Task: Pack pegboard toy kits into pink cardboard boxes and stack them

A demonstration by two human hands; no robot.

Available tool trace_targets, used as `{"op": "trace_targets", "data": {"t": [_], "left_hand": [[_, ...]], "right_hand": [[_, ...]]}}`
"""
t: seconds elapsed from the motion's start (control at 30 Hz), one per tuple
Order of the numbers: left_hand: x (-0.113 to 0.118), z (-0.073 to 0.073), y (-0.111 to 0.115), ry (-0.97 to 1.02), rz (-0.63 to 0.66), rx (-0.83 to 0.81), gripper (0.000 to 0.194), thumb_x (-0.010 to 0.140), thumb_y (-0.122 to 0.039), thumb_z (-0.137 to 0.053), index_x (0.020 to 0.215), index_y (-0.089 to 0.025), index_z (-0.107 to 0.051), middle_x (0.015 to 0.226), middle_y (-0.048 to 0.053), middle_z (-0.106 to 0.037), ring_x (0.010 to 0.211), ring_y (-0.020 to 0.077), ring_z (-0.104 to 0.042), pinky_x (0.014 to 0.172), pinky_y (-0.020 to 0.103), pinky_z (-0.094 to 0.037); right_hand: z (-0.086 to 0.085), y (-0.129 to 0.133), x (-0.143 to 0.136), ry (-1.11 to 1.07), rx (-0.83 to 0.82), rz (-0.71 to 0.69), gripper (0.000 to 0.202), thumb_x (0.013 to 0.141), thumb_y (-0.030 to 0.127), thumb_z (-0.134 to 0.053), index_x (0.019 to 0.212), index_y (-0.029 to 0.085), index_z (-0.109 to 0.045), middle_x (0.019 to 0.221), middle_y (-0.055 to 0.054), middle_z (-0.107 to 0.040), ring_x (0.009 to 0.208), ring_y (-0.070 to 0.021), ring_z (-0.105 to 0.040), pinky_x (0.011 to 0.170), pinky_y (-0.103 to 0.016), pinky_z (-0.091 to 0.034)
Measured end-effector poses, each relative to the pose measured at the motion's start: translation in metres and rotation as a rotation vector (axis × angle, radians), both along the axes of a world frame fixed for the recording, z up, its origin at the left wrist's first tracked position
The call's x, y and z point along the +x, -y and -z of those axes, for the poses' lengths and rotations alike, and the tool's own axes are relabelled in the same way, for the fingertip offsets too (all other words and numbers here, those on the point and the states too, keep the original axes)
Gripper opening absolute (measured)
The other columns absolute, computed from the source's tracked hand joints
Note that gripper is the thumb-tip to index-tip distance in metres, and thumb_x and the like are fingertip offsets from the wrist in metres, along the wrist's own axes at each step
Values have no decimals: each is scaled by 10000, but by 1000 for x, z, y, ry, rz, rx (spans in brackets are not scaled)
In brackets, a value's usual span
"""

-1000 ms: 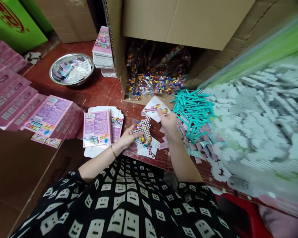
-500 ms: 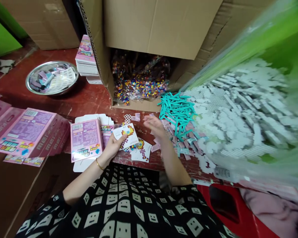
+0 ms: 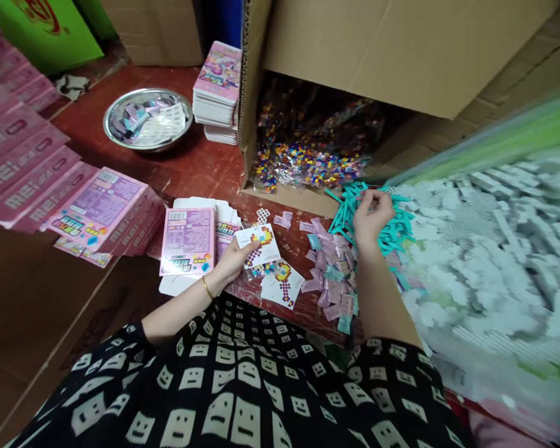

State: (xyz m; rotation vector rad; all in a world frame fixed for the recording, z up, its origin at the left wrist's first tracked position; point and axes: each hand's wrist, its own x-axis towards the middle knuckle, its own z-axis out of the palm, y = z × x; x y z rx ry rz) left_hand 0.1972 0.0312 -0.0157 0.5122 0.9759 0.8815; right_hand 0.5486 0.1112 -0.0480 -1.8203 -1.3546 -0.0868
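My left hand is closed on a white picture card printed with a pixel pattern in yellow and purple. Beneath that card lies a clear bag of coloured beads, partly hidden. Another printed card rests on the table just to the right of it. My right hand is over the pile of teal plastic sticks, its fingers curled together. Whatever those fingertips hold, if anything, is too small to make out. Small pink and teal sachets lie to the left of my right forearm.
A pink box lies on an opened white carton left of my left hand. More pink boxes line the left side. Behind are a metal bowl, stacked cards and a cardboard box with bagged beads. White plastic pieces fill the right.
My right hand has moved right and away from me, from beside the cards to the teal sticks, and its fingers have curled in. My left hand still holds the card. The view has shifted.
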Motion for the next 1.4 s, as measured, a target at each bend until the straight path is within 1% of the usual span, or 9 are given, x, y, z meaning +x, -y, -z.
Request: {"op": "trace_targets", "data": {"t": [0.17,0.27,0.37,0.6,0.77,0.9,1.1,1.3,1.4], "left_hand": [[2,-3,2,9,40,-3,403,656,-288,-877,1001,-146,-725,1095,125,-775,984,266,-735,963,431,-557],[-3,-4,8,-14,62,23,420,656,-317,-880,1004,-142,-721,1101,131,-774,976,263,-737,950,422,-562],[-11,-3,15,-44,69,35,457,672,-333,-872,1047,-131,-704,1088,128,-775,938,242,-740,920,400,-568],[-16,-1,17,-24,48,-24,438,674,-314,-872,1032,-127,-704,991,118,-789,904,237,-742,896,382,-579],[-8,-1,12,23,9,-65,411,638,-201,-862,1011,-134,-702,1034,117,-783,991,267,-733,968,428,-560],[0,0,10,45,-2,-66,408,657,-171,-826,1042,-135,-696,1090,118,-770,1005,262,-723,1011,444,-529],[4,0,8,72,-76,33,376,729,-367,-791,1022,-145,-708,1043,100,-769,1116,279,-673,1023,420,-503],[-4,-2,6,-97,-10,176,397,727,-454,-809,975,-158,-717,965,76,-769,978,254,-693,926,383,-508],[-12,-9,4,-204,85,299,320,754,-415,-793,954,-174,-729,949,73,-763,944,243,-689,920,380,-508]], "right_hand": [[4,-1,-23,307,-332,-172,418,867,278,-587,1254,122,-604,1421,-204,-527,1298,-346,-487,1039,-477,-444],[10,-16,-36,407,-626,-245,475,868,209,-552,1326,87,-574,1392,-226,-554,1282,-366,-487,1058,-503,-409],[13,-30,-46,406,-697,-251,400,915,135,-410,1249,52,-616,1290,-260,-602,1210,-338,-542,1015,-456,-427],[-5,-35,-16,288,-599,-170,292,913,206,-471,1143,83,-602,1105,-219,-675,954,-281,-645,847,-385,-495],[-26,-3,-5,-79,-32,124,361,1005,292,-209,1231,139,-447,1078,-177,-642,792,-219,-678,760,-394,-558],[-20,58,-85,-150,187,-238,238,985,430,-414,1106,260,-528,1198,-136,-618,964,-246,-710,877,-459,-585],[18,122,-191,-143,-24,-947,211,934,253,-540,1066,350,-673,1192,-54,-730,1111,-256,-702,936,-488,-610],[12,129,-198,-121,26,-1002,243,882,232,-648,1098,337,-688,1208,-68,-729,1160,-280,-680,980,-528,-584],[-17,116,-187,-239,54,-744,353,826,347,-734,1168,332,-650,1264,-88,-685,1223,-310,-628,1061,-586,-508]]}}
